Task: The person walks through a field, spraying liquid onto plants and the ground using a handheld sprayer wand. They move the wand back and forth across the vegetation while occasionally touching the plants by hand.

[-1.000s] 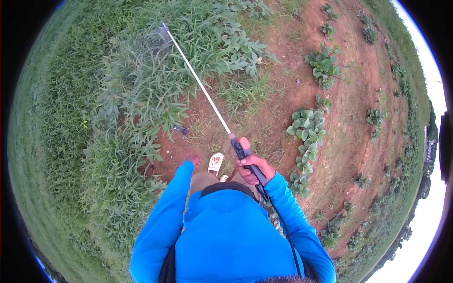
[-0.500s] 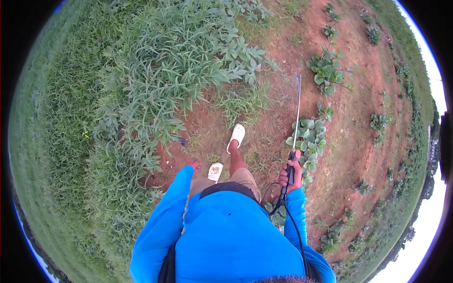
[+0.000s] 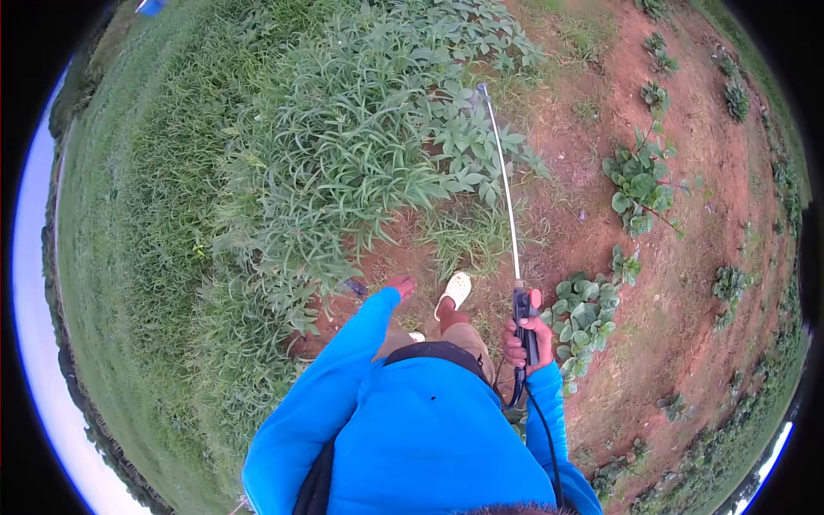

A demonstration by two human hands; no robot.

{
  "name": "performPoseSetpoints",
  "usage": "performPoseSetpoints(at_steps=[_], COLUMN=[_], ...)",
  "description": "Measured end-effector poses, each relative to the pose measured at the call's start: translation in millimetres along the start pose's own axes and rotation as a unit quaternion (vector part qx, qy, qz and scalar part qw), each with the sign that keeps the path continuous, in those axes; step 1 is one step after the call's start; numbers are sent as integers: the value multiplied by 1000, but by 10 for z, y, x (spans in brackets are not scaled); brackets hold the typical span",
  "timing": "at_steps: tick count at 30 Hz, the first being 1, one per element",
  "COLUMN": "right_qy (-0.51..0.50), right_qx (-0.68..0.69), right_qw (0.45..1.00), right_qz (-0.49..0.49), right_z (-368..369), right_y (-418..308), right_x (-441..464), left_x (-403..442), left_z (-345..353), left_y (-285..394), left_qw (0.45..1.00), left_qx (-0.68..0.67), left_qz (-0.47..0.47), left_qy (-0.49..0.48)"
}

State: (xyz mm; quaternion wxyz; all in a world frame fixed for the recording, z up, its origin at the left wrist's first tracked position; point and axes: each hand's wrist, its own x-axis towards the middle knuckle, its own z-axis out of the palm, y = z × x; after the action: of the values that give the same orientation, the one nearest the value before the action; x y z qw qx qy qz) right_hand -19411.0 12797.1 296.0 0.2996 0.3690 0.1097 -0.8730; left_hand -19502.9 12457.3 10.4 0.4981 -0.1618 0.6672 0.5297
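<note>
My right hand [image 3: 530, 342] is wrapped round the black handle of a sprayer wand [image 3: 507, 193], which has a red part near its top. The thin pale lance points forward, and its nozzle end is over the leafy weeds [image 3: 463, 129]. A black hose [image 3: 546, 421] runs from the handle back along my right sleeve. My left hand [image 3: 402, 286] hangs over bare soil beside the grass, holding nothing that I can see; its fingers are small and not clearly separated.
Tall green grass [image 3: 343, 154] covers the left side. Rows of leafy plants [image 3: 639, 184] grow in reddish soil on the right, one clump [image 3: 584, 318] close beside my right hand. A pale clog [image 3: 457, 290] is on my foot. Trees line the field's edge.
The wand first swung right, from the grass to the soil, then its tip came back left over the weeds. My feet have stepped, and the view has shifted. My right hand kept its hold.
</note>
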Motion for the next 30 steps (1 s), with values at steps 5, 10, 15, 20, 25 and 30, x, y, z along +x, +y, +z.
performPoseSetpoints(at_steps=[5, 10, 15, 20, 25, 30], right_qy=[-50, -91, -125, -129, -69, -23], right_qx=[-149, -296, -316, -321, -255, -109], right_qw=[982, 942, 933, 936, 964, 993], right_qz=[109, 127, 121, 57, 34, 47], right_z=[522, 1239, 1614, 1806, 1699, 1522], right_y=[-393, -551, -602, -757, -1054, -1310], right_x=[271, 515, 798, 950, 854, 518], left_x=[3, -184, -430, -553, -93, 265], left_z=[195, 92, -236, -480, -510, -403], left_y=[609, 765, 528, 563, 234, 738], left_qw=[1000, 993, 991, 984, 985, 998], left_qx=[2, 77, -1, 132, 108, -18], left_qz=[11, 67, 72, -51, -102, -66], left_qy=[7, 61, 110, 111, 87, 18])
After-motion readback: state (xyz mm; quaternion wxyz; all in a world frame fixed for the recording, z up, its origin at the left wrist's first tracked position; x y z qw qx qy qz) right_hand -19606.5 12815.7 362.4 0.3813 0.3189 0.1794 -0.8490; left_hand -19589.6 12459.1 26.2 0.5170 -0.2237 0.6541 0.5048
